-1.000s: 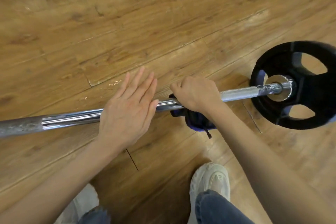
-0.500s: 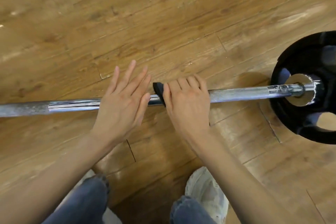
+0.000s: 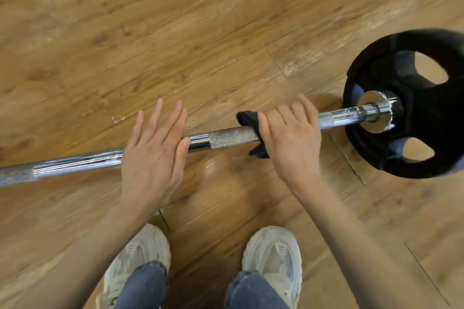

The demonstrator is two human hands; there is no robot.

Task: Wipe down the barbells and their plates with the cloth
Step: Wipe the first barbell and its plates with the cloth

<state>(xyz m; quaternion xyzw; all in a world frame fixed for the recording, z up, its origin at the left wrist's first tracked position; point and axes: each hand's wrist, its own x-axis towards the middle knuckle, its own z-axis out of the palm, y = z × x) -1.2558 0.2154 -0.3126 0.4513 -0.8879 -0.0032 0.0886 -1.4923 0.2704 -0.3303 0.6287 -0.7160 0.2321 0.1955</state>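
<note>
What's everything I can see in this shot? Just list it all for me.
barbell: one, silver metal, lying across the wooden floor from the left edge to the right
weight plate: one, black with cut-out holes, on the barbell's right end
cloth: one, dark, wrapped round the bar under the right hand
floor: brown wood planks, all around
shoes: two, pale grey, at the bottom, near side of the bar
jeans: two blue legs, bottom edge
left hand: flat, fingers straight, resting on the bar left of centre
right hand: fingers curled over the cloth and bar, nearer the plate
</note>
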